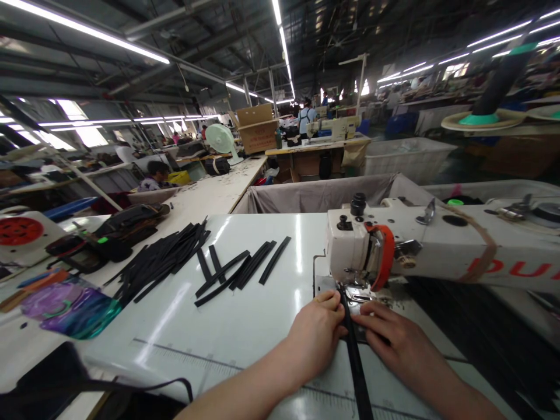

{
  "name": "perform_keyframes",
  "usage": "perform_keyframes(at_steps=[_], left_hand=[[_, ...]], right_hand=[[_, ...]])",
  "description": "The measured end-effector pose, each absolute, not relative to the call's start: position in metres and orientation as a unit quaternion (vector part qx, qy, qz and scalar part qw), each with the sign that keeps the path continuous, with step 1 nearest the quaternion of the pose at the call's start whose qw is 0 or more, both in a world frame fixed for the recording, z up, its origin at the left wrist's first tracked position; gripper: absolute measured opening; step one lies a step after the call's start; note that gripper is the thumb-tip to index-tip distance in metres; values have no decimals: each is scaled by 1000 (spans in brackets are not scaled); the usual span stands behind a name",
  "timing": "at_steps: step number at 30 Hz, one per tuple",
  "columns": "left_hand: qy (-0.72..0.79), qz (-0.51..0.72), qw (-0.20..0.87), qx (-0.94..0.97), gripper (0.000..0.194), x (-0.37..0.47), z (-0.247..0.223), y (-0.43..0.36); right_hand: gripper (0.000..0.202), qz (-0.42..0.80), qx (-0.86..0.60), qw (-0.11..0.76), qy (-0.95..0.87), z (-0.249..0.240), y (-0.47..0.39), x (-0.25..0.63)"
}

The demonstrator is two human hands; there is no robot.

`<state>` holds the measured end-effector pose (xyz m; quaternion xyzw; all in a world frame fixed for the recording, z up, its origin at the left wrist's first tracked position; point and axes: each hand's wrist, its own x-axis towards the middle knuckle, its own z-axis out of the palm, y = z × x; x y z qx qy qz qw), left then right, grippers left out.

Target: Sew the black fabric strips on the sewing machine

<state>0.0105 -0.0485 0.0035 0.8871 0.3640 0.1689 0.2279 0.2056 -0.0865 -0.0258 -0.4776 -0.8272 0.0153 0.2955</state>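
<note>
A long black strip (356,373) runs from under the needle area of a white sewing machine (350,251) down to the bottom edge of the view. My left hand (318,329) pinches the strip's left side just in front of the metal needle plate (361,296). On the strip's right side, my right hand (396,335) lies low with its fingers stretched toward the plate, fingertips near the strip. Short black strips (256,265) lie loose on the white table, beside a larger pile of black strips (168,256) to the left.
Long black strips (485,338) lie right of my right arm, under the machine's arm. At the left are a purple and teal pouch (72,306) and dark bags (131,221). A green fan (222,140) and cardboard box (256,131) stand farther back. People sit or stand in the background.
</note>
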Motion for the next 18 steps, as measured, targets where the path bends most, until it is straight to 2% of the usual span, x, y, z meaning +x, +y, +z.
perform_keyframes(at_steps=[18], left_hand=[[363, 194, 206, 887, 7, 15, 1, -37]], right_hand=[[32, 28, -498, 296, -815, -23, -90, 201]])
